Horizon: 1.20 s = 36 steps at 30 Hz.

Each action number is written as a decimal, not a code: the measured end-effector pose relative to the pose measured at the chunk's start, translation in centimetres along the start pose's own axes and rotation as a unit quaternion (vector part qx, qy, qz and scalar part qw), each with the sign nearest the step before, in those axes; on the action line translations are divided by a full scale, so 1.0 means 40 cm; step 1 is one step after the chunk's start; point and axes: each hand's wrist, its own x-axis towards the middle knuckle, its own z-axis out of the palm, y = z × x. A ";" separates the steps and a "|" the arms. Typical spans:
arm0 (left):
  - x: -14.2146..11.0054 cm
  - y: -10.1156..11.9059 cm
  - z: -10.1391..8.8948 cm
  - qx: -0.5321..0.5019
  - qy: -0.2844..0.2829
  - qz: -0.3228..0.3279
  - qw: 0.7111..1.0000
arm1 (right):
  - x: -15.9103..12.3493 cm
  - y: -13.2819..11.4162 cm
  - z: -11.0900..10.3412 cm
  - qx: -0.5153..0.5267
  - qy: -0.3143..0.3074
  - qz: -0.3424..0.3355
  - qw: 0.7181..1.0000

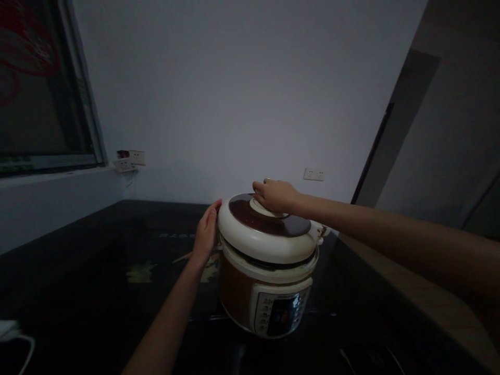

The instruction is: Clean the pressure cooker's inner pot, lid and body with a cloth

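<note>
A cream and brown electric pressure cooker (236, 284) stands on the dark table, its control panel facing me. Its lid (269, 250) has a cream rim and a glossy dark red-brown top; a dark gap shows between lid and body along the front. My right hand (275, 195) reaches in from the right and is closed over the round knob (262, 208) at the lid's centre, hiding most of it. Against the left side of the lid lies my left hand (207, 232), fingers stretched upward along the rim, partly hidden behind it.
The black glossy table (97, 297) carries a leaf pattern. A white object with a cord (11, 330) lies at its left edge. Behind is a pale wall with a socket (313, 174) and more sockets (136, 158) near the window.
</note>
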 end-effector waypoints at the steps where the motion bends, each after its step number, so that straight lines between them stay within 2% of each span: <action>1: 0.000 -0.001 0.001 -0.006 0.000 -0.003 1.000 | -0.001 0.000 0.002 -0.002 -0.001 -0.003 1.000; 21: 0.007 -0.026 0.000 -0.020 -0.019 -0.051 0.998 | 0.001 0.023 0.051 -0.011 -0.016 -0.087 0.996; 36: 0.008 -0.017 -0.001 0.010 -0.038 -0.043 0.998 | -0.003 0.023 0.050 -0.003 -0.017 -0.090 0.996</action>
